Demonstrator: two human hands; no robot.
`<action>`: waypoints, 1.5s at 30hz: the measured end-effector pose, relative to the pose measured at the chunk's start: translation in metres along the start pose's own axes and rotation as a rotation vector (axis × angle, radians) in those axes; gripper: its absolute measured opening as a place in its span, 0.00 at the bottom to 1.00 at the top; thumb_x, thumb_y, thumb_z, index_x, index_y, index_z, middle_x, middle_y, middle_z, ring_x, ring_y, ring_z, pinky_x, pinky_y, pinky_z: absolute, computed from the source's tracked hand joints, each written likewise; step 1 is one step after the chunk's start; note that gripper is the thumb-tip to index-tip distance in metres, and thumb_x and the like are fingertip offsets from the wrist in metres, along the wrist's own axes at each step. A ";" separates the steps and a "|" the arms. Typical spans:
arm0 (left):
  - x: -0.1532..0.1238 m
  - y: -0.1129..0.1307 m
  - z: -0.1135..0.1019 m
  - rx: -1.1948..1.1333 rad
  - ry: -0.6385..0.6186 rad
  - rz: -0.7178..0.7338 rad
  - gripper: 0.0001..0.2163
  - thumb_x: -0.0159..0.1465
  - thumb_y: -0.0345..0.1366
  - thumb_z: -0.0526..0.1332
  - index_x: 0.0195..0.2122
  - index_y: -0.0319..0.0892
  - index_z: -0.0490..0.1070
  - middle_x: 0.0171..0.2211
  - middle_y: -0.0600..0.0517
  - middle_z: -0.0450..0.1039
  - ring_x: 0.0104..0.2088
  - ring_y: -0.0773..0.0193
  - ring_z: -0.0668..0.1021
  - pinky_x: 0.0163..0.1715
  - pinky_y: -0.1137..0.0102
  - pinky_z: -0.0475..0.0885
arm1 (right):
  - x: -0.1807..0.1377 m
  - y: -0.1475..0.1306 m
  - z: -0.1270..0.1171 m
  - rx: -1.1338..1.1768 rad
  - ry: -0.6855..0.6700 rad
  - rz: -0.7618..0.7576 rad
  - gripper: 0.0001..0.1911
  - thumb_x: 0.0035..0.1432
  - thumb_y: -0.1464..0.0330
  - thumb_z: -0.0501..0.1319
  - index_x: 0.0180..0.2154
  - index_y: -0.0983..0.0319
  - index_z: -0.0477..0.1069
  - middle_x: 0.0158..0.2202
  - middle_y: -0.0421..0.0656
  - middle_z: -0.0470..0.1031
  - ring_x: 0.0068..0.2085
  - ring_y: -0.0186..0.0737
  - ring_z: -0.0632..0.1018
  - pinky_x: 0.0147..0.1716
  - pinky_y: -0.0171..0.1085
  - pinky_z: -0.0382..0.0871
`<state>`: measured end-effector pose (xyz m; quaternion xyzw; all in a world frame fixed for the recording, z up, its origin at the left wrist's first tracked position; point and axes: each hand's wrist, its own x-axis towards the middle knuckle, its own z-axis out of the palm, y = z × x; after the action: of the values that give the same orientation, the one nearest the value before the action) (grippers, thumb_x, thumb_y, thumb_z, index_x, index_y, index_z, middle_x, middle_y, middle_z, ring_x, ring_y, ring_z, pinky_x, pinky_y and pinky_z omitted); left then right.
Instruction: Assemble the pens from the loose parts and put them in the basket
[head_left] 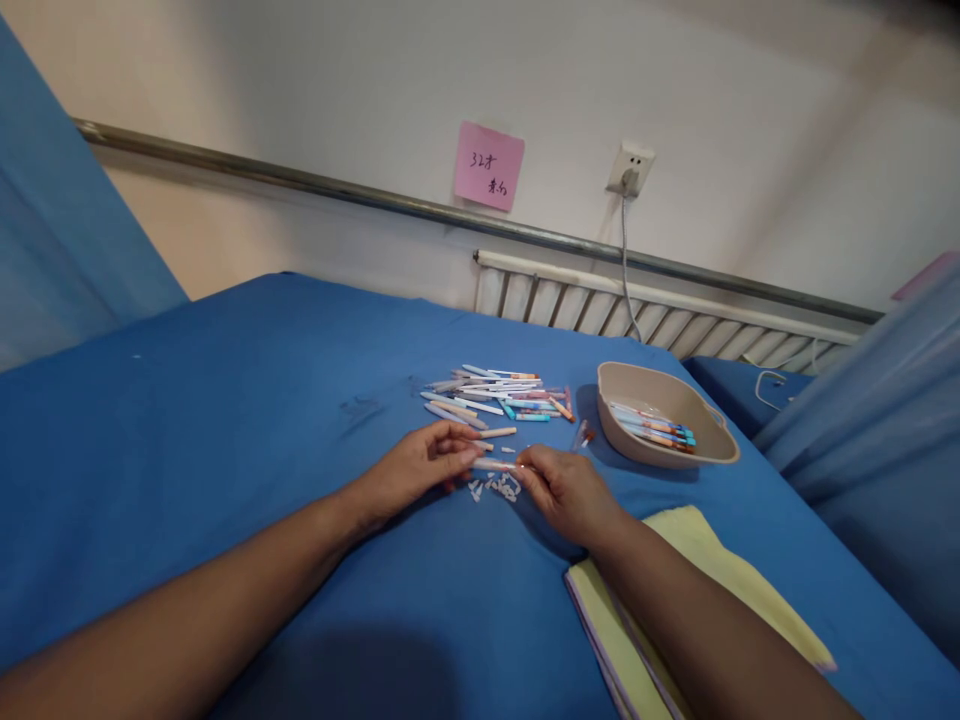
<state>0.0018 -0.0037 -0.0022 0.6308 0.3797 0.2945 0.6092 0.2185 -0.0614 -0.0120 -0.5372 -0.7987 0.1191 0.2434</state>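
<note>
a head-worn camera looks forward and down over blue cloth point(225, 400).

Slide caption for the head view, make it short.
Left hand and right hand hold a pale pen part near white bits and piled pens.

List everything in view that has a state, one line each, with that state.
Left hand: closed on the pen
Right hand: pinching that pen's other end
Pen: held between both hands
Pen pile: loose, spread on the blue sheet
Small white pieces: scattered
Beige basket: uncovered, partly filled with pens
Yellow cloth: folded, partly under the right forearm
Plug: in the socket
Pink note: stuck up, written on
</note>
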 end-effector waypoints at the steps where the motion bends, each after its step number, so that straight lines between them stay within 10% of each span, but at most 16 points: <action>1: 0.000 -0.001 0.000 0.017 -0.014 -0.031 0.16 0.57 0.46 0.60 0.39 0.38 0.70 0.30 0.50 0.73 0.25 0.69 0.72 0.25 0.73 0.66 | 0.000 0.000 0.000 0.006 0.002 0.000 0.12 0.64 0.62 0.51 0.39 0.60 0.69 0.32 0.43 0.76 0.33 0.37 0.75 0.33 0.32 0.62; 21: 0.005 -0.003 -0.009 0.072 0.000 0.067 0.17 0.48 0.36 0.67 0.40 0.43 0.72 0.40 0.49 0.75 0.40 0.58 0.76 0.42 0.64 0.70 | 0.007 -0.003 0.000 0.105 0.028 -0.099 0.09 0.62 0.66 0.53 0.39 0.59 0.70 0.33 0.41 0.75 0.34 0.36 0.74 0.34 0.32 0.63; 26: 0.005 0.002 -0.014 -0.024 0.057 0.021 0.22 0.48 0.36 0.68 0.45 0.44 0.71 0.43 0.46 0.75 0.44 0.56 0.76 0.43 0.65 0.70 | 0.001 0.003 -0.018 0.212 0.323 -0.018 0.10 0.62 0.66 0.52 0.39 0.61 0.69 0.35 0.43 0.75 0.36 0.37 0.74 0.36 0.33 0.65; 30: 0.009 0.004 -0.020 -0.028 0.102 -0.032 0.18 0.49 0.40 0.67 0.41 0.42 0.72 0.38 0.48 0.77 0.32 0.62 0.76 0.31 0.70 0.70 | -0.008 0.061 -0.065 0.116 0.592 0.238 0.13 0.61 0.61 0.51 0.41 0.60 0.69 0.37 0.43 0.75 0.39 0.39 0.74 0.39 0.35 0.65; 37: 0.014 0.004 -0.018 -0.021 0.117 -0.038 0.16 0.50 0.43 0.68 0.36 0.40 0.73 0.27 0.52 0.74 0.24 0.67 0.72 0.24 0.72 0.67 | -0.010 0.177 -0.128 -0.372 0.087 0.649 0.10 0.58 0.68 0.55 0.37 0.64 0.74 0.34 0.47 0.77 0.35 0.40 0.74 0.33 0.34 0.60; 45: 0.015 -0.001 -0.022 -0.053 0.085 -0.056 0.15 0.50 0.42 0.68 0.36 0.40 0.72 0.27 0.53 0.73 0.24 0.68 0.72 0.25 0.73 0.67 | 0.011 0.188 -0.113 -0.454 -0.071 0.616 0.10 0.54 0.71 0.58 0.37 0.62 0.76 0.39 0.46 0.77 0.41 0.42 0.73 0.35 0.35 0.59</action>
<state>-0.0083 0.0209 -0.0031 0.5906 0.4149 0.3139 0.6169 0.4237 0.0149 0.0023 -0.7878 -0.6138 0.0251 0.0432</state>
